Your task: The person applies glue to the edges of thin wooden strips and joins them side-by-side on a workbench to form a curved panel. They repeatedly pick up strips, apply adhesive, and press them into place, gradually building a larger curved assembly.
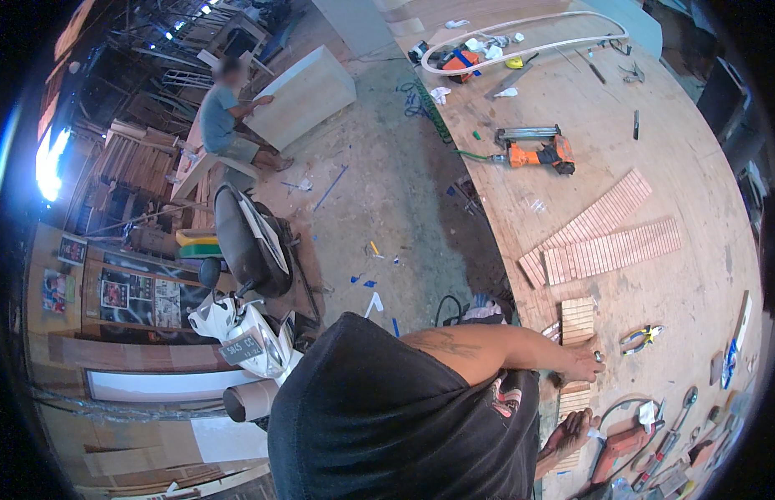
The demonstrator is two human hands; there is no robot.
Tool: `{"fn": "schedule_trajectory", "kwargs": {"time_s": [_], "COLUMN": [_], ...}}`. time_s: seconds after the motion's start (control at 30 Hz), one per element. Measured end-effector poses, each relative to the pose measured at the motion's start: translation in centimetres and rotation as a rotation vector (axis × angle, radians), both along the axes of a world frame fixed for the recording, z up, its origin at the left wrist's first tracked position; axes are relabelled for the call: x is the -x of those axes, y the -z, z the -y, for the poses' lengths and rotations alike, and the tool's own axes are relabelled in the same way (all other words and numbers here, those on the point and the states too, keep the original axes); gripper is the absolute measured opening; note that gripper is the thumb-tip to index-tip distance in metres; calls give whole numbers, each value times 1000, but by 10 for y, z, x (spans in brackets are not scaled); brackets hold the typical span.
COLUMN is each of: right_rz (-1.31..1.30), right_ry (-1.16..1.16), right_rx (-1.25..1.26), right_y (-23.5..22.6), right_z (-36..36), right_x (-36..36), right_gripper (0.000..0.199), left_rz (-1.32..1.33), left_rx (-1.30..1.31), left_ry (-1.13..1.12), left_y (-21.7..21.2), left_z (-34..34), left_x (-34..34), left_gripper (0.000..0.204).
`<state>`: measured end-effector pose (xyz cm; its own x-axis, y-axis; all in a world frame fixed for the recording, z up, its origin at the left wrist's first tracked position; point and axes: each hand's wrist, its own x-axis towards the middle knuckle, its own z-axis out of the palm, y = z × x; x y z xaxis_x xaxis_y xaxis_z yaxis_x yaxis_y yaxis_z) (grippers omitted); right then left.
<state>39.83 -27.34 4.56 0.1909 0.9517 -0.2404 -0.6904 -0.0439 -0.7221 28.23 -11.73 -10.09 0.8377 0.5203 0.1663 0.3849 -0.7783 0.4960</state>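
Note:
My left hand [589, 363] reaches out from the black-shirted shoulder and lies flat on a short stack of thin wooden slats [577, 319] at the edge of the plywood workbench [695, 167]. A metal ring shows on one finger. Lower down, my right hand [570, 435] rests with its fingers spread on more slats [573, 398]. It sits just left of a red power tool [620, 446]. Neither hand visibly grips anything. Pliers with yellow-green handles [642, 336] lie just right of my left hand.
Two joined mats of slats [608, 237] lie on the bench beyond, then an orange nail gun [541, 155] on a green hose. Several hand tools [683, 433] lie at the lower right. A white scooter [246, 329] stands on the floor. Another person [221, 112] handles a pale panel [302, 93].

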Motion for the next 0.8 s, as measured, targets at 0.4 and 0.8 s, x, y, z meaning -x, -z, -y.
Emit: {"fn": "schedule_trajectory", "kwargs": {"time_s": [0.4,0.8], "right_rz": [-1,59], "right_ry": [79,59], "right_rx": [21,12], "right_y": [-2,6], "right_z": [-9,-8], "right_x": [5,1], "right_gripper": [26,21], "left_rz": [-52,-61], "left_rx": [35,27], "left_ry": [37,21], "left_y": [-17,-7], "left_z": [1,3], "left_x": [5,6], "left_gripper": [15,15]}}
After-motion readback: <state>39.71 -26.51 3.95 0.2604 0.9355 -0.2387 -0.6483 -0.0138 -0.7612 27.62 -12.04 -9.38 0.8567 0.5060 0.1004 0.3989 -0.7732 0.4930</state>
